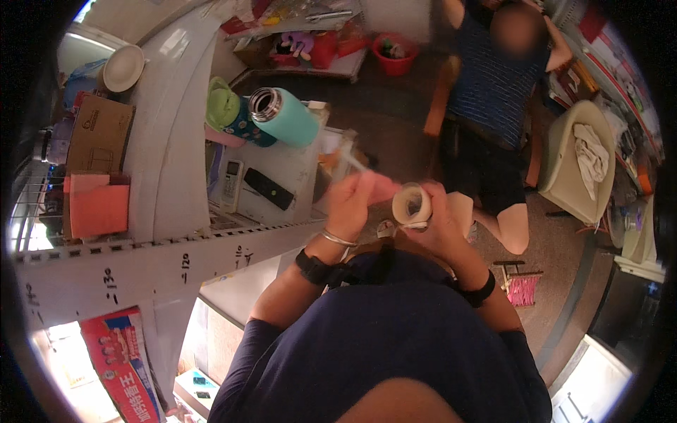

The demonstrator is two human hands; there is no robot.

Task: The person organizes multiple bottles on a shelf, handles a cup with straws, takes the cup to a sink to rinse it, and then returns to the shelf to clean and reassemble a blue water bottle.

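My left hand, blurred by motion and wearing a metal bangle and a black watch, grips a pink thing with a pale stick; the blur hides its exact kind, though it resembles a cup brush. Its pink end points at a round, pale-walled cup. Around that cup my right hand is closed, with the open mouth tilted up towards me. On the small white table to the left, a turquoise insulated bottle stands without its lid, its steel mouth bare. Beside it are a dark patterned bottle and a green lid.
Two remote controls, one white and one black, lie on the table. A white shelf upright runs close on my left. Ahead, a seated person faces me. A red bucket, a beige chair and a folding stool stand around.
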